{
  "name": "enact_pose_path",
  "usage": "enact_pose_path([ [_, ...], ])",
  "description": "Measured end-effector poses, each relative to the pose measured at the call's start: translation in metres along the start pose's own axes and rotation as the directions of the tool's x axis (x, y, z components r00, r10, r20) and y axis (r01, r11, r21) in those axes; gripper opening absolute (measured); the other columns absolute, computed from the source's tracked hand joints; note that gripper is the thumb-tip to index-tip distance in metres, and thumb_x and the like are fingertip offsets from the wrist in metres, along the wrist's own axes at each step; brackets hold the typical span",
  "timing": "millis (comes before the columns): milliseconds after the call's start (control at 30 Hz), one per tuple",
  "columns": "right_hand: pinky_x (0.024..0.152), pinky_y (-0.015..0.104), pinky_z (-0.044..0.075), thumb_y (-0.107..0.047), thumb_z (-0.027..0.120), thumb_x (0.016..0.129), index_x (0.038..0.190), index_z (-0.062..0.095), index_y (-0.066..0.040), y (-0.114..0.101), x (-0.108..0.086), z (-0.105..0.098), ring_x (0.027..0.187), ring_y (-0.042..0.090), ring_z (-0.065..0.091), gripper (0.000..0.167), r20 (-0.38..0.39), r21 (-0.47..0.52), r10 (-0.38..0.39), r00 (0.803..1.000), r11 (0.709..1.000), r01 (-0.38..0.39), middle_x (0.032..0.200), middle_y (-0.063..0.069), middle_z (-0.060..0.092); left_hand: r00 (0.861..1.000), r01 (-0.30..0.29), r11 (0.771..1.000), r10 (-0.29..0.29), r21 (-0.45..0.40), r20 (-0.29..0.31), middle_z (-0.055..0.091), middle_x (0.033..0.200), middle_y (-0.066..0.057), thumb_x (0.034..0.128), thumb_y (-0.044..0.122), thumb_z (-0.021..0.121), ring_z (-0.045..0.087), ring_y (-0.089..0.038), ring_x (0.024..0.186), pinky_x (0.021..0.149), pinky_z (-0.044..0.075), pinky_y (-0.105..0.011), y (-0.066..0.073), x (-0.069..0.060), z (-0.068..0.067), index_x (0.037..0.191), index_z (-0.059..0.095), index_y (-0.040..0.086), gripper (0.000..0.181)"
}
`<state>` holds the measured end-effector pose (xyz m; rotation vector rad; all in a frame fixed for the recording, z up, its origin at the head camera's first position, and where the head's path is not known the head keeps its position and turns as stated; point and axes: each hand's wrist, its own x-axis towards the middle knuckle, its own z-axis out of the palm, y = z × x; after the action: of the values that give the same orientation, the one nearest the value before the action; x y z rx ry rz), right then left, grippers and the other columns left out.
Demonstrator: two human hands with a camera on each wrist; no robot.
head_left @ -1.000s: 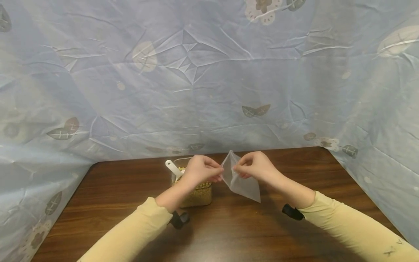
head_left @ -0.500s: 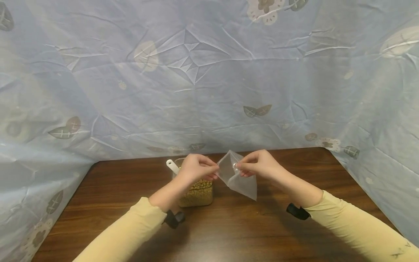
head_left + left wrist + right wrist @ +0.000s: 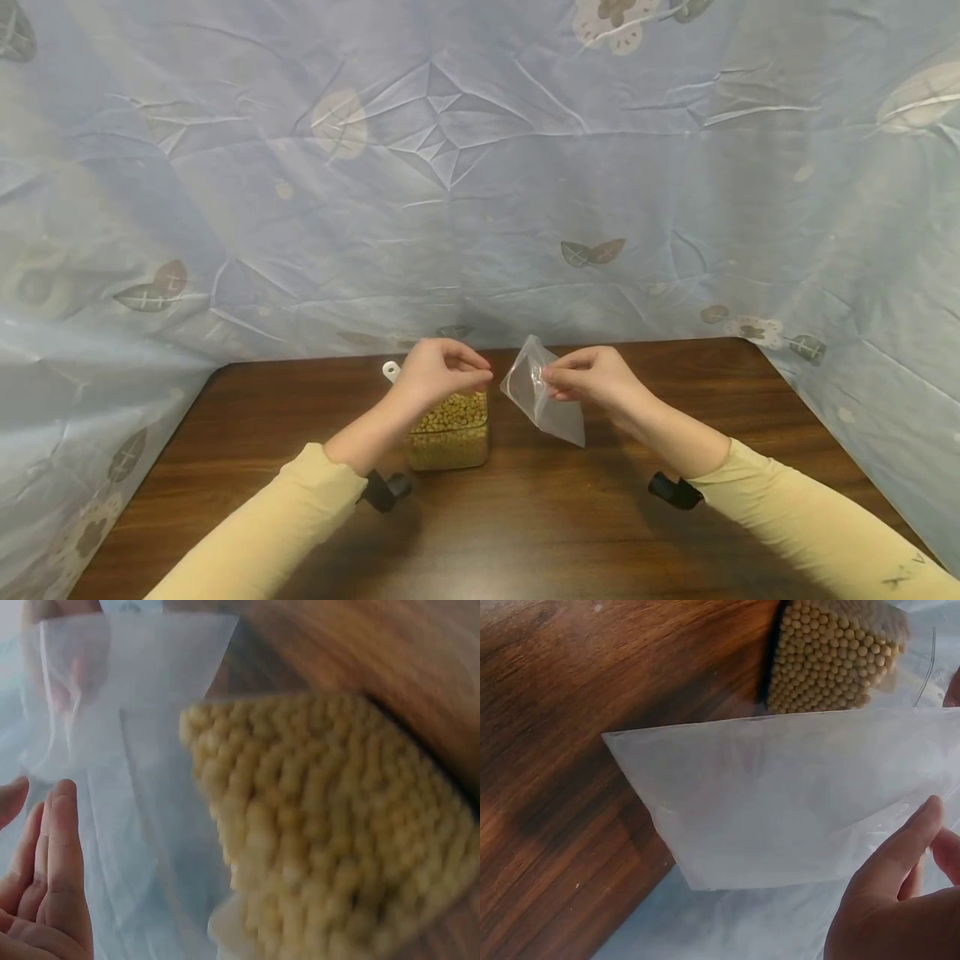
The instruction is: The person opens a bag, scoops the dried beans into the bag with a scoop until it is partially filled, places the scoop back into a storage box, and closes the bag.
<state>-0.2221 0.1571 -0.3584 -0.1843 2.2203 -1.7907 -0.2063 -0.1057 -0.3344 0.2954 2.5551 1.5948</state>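
translucent bag (image 3: 557,421) is held up in the lower middle of the head frame, slightly right of centre, pinched near its opening between the thumb and fingers of the right hand (image 3: 597,381). it is tilted, with one corner pointed up and another slanted down to the lower right. the left hand (image 3: 433,372) is released: its fingertips are held just beside the bag's left corner, apart from it (in the left wrist view, its fingers are seen nearly straight at lower left). beneath that hand, and partly hidden by it, a clear container (image 3: 448,452) is filled with yellowish beans (image 3: 453,412); a white handle (image 3: 391,370) is seen sticking out at its upper left. the container is stood on a dark wooden table (image 3: 525,533), backed by a pale blue patterned sheet (image 3: 450,217). both forearms are covered by pale yellow sleeves (image 3: 258,525).
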Motion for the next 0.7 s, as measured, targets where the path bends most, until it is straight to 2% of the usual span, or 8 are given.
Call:
enact_pose_path([
  [67,0.077,0.023,0.064,-0.006,0.075,0.096,0.116,0.069,0.02,0.0,0.001,0.001,0.075,0.006,0.075,0.034,0.006,0.031,0.01,1.0,0.999,-0.01,0.08,-0.003,0.078,0.999,-0.044,0.994,0.047,0.104,-0.023,0.083,0.094,-0.012,0.0918,0.013,0.082,0.08,-0.021,0.084,0.079,0.063,-0.032,0.001,0.001,-0.008,0.1,0.081,0.003,0.012],
  [133,0.076,0.023,0.063,-0.006,0.075,0.096,0.116,0.068,0.02,0.0,0.001,0.002,0.075,0.006,0.074,0.034,0.011,0.044,0.017,1.0,0.999,-0.017,0.08,-0.003,0.077,0.995,-0.081,0.976,0.091,0.201,-0.043,0.083,0.094,-0.009,0.0911,0.016,0.083,0.078,-0.017,0.083,0.079,0.061,-0.032,0.002,0.001,-0.016,0.1,0.082,0.007,0.012],
  [233,0.077,0.022,0.063,-0.006,0.075,0.096,0.117,0.067,0.02,0.0,0.002,0.002,0.075,0.005,0.074,0.034,0.018,0.046,0.023,1.0,0.999,-0.024,0.081,-0.004,0.077,0.988,-0.13,0.95,0.149,0.284,-0.047,0.083,0.097,-0.007,0.0906,0.018,0.083,0.078,-0.018,0.086,0.083,0.062,-0.037,0.002,0.001,-0.029,0.102,0.082,0.01,0.014],
  [367,0.077,0.022,0.063,-0.007,0.075,0.096,0.117,0.067,0.02,0.0,0.003,0.002,0.076,0.006,0.074,0.034,0.024,0.051,0.039,0.999,0.998,-0.04,0.081,-0.003,0.077,0.976,-0.206,0.929,0.22,0.308,-0.009,0.082,0.102,-0.01,0.0904,0.015,0.083,0.077,-0.023,0.09,0.087,0.063,-0.04,-0.002,0.002,-0.045,0.107,0.08,0.007,0.019],
  [500,0.077,0.021,0.063,-0.007,0.075,0.097,0.118,0.068,0.018,0.0,0.005,0.002,0.077,0.006,0.074,0.034,0.029,0.059,0.051,0.998,0.997,-0.053,0.083,-0.004,0.077,0.957,-0.287,0.905,0.284,0.314,0.055,0.08,0.11,-0.013,0.091,0.01,0.081,0.077,-0.026,0.098,0.093,0.062,-0.044,-0.01,0.005,-0.059,0.112,0.078,0.005,0.021],
  [700,0.077,0.021,0.063,-0.007,0.075,0.097,0.117,0.068,0.018,0.001,0.007,0.003,0.077,0.006,0.073,0.033,0.034,0.065,0.054,0.998,0.996,-0.056,0.082,-0.004,0.077,0.947,-0.322,0.874,0.299,0.364,0.119,0.079,0.116,-0.011,0.0912,0.01,0.082,0.075,-0.03,0.109,0.099,0.06,-0.049,-0.02,0.005,-0.071,0.114,0.077,0.005,0.024],
])
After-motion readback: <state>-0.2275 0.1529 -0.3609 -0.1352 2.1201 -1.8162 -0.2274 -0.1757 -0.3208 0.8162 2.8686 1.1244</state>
